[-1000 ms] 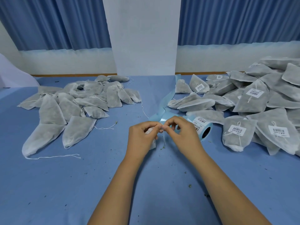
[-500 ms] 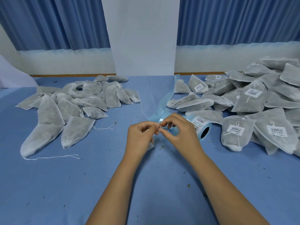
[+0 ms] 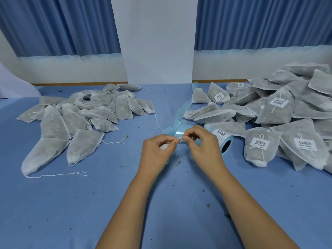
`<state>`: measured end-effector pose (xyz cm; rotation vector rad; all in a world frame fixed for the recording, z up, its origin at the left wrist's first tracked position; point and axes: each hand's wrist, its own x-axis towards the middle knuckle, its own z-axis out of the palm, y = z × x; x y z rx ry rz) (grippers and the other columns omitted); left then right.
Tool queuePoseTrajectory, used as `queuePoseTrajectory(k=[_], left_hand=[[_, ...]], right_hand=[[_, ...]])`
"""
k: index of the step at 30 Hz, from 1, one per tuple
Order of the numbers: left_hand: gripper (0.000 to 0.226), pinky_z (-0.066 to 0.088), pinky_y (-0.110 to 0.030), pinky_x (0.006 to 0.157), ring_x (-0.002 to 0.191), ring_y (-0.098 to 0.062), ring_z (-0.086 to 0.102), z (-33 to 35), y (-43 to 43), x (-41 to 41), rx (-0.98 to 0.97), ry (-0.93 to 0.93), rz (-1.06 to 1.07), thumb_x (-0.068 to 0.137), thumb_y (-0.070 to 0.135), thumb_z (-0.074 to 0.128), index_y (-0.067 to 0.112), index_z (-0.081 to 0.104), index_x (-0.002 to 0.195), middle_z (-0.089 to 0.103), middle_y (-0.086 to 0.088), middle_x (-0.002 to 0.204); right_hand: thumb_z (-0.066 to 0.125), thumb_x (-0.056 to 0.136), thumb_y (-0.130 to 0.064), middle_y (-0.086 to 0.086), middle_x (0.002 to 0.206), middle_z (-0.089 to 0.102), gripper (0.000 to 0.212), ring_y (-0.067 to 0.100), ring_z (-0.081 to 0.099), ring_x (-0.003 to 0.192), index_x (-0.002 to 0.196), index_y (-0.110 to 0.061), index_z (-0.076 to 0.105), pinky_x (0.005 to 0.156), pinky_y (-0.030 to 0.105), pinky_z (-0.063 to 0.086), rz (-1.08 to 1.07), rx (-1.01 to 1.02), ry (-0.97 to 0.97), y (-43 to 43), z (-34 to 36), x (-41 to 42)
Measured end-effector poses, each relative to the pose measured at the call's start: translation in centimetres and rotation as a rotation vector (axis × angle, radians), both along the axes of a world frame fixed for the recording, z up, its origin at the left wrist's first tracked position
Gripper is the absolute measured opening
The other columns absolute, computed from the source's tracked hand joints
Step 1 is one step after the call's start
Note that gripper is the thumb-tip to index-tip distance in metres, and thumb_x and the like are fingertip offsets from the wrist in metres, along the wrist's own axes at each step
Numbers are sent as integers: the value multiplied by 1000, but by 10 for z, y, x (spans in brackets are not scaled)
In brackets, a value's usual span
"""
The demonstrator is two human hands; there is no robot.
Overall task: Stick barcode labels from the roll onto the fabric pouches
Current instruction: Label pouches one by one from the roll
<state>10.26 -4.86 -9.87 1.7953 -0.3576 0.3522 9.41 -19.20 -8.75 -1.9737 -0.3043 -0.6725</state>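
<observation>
My left hand grips a small white fabric pouch, mostly hidden under its fingers. My right hand meets it fingertip to fingertip and pinches the pouch's thin white string, whose loose end hangs between the hands. Just behind my right hand lies the label roll, on its side with a barcode label on top. Its pale blue backing strip trails toward the wall. Unlabelled pouches are heaped at the left, and labelled pouches are piled at the right.
A blue cloth covers the table, dotted with small dark crumbs. A loose string trails from the nearest left pouch. A white pillar and blue curtains stand behind the table's far edge.
Both hands stay together at the centre; the fingertips have shifted slightly on the string and the right hand has edged a little right.
</observation>
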Motion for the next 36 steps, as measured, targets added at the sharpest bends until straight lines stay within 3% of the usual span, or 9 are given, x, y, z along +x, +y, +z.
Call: queuePoseTrajectory(k=[4,11,14,18,23,26,29,33,36], left_hand=[[12,42,-11,65,64,-2,57,0,7,5,-40,19,61,86,12,72,13,76,75,67,3,69],[18,44,-11,67,71,-2,60,-4,14,9,130,-49,23,84,15,74,32,71,76,68,17,76],[21,48,-16,72,81,3,63,-8,23,13,290,-3,60,79,25,77,43,69,87,69,25,85],[13,47,-22,68,72,1,63,-9,22,15,259,-4,236,84,29,71,35,70,73,70,20,75],[21,40,-9,58,62,2,59,-3,15,14,-44,-21,467,89,25,67,20,65,69,66,13,65],[24,38,-8,55,54,3,54,2,14,11,-166,-13,514,91,21,64,16,59,68,61,12,59],[29,34,-10,49,46,0,45,4,13,11,-277,28,504,92,21,63,15,52,66,50,16,47],[35,30,-12,45,42,-2,34,6,13,8,-372,48,443,94,23,63,18,45,64,39,17,41],[33,32,-15,47,45,-2,33,8,12,6,-404,38,389,94,22,62,18,43,67,39,17,46]], right_hand=[[57,88,2,-6,76,60,18,4,55,72,77,-13,60,70,7,39,-92,215,100,-9,4,4],[54,91,-1,-7,67,57,16,-10,52,57,80,-11,60,60,3,36,-210,331,157,-13,1,8],[52,93,-4,-4,65,58,15,-7,51,54,82,-10,60,67,13,39,-246,497,169,-21,3,11],[54,94,-6,-3,70,65,13,-4,55,60,82,-10,60,70,17,43,-186,613,89,-18,12,3],[62,86,-2,-7,73,65,15,8,60,71,77,-14,63,72,18,45,184,429,-39,6,17,-16],[64,84,-9,-9,88,64,9,9,59,89,77,-14,63,87,28,41,236,133,-69,19,13,-21],[67,86,-9,-9,114,54,19,8,50,112,77,-24,61,105,43,32,228,41,47,27,6,-22],[63,89,-7,-5,129,42,24,6,44,122,78,-27,57,105,28,33,251,91,199,29,3,-22],[60,88,0,-4,113,51,25,10,54,102,76,-22,57,92,21,41,303,155,249,28,4,-19]])
